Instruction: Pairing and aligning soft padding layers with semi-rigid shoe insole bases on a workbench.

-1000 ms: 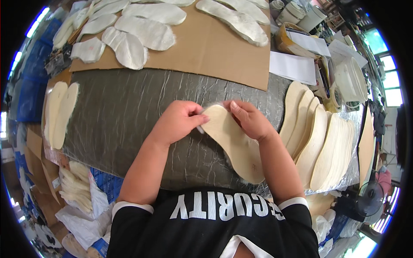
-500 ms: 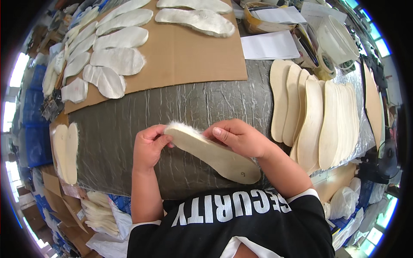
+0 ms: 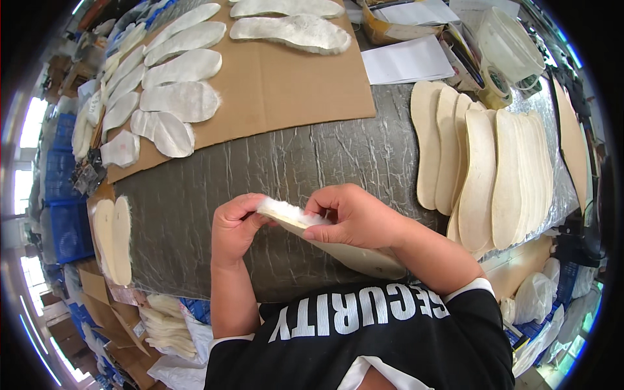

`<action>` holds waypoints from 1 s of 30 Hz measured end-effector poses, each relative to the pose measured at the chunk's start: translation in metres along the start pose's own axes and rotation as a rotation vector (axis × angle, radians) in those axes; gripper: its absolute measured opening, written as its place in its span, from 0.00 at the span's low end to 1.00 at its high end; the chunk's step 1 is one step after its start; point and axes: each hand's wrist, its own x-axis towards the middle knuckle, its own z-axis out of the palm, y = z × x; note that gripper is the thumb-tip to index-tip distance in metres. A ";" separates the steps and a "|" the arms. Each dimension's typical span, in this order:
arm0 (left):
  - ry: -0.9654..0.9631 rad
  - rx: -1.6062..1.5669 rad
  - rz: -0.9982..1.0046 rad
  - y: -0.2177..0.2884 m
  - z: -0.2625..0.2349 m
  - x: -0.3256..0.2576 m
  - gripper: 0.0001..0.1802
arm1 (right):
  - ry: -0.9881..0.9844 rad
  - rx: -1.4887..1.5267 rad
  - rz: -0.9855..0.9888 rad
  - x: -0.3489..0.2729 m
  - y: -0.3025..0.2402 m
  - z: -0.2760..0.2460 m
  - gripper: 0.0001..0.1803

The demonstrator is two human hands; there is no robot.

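Note:
A beige insole [image 3: 348, 252] with white fluffy pile on its upper face is held tilted above the dark table, close to my body. My left hand [image 3: 237, 224] pinches its far left tip between thumb and fingers. My right hand [image 3: 351, 218] grips its right long edge, thumb on the beige underside and fingers in the fluff. The rounded near end slants down to the right, partly behind my right forearm. Behind it, fleecy white insole pieces [image 3: 181, 101] lie on a cardboard sheet [image 3: 292, 91].
Rows of beige insoles [image 3: 478, 179] overlap at the right of the dark table [image 3: 175, 214]. Two more insoles [image 3: 121, 240] rest at its left edge. Paper sheets [image 3: 408, 62], a translucent bucket [image 3: 510, 49] and a tape roll [image 3: 495, 88] sit at the far right.
The insole has been tipped, so more of its fluffy side shows and less of its beige underside. My right thumb has come over onto the beige face.

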 end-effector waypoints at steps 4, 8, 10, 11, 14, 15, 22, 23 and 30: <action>-0.005 0.058 0.023 0.002 0.004 0.003 0.11 | 0.048 -0.091 -0.048 0.000 0.002 0.001 0.11; 0.009 0.117 0.052 0.001 0.006 0.003 0.10 | 0.098 -0.181 -0.081 0.001 -0.006 0.003 0.09; 0.006 0.140 0.039 0.003 0.008 0.005 0.09 | 0.107 -0.162 -0.058 0.003 -0.008 0.003 0.09; 0.006 0.165 0.027 0.005 0.010 0.005 0.09 | 0.147 -0.193 -0.147 0.006 -0.006 0.003 0.09; -0.035 0.229 -0.017 0.015 0.019 0.011 0.12 | 0.204 -0.270 -0.218 0.013 0.005 -0.001 0.09; -0.034 0.233 -0.017 0.015 0.018 0.008 0.12 | 0.213 -0.313 -0.203 0.017 0.007 -0.003 0.09; -0.009 0.344 0.207 0.042 0.041 0.018 0.30 | 0.032 0.701 0.387 0.051 0.053 -0.034 0.15; -0.017 0.782 0.410 0.045 0.044 0.020 0.34 | -0.005 0.765 0.383 0.053 0.058 -0.033 0.15; -0.171 1.024 0.482 0.050 0.060 0.025 0.29 | -0.183 0.943 0.294 0.059 0.062 -0.003 0.13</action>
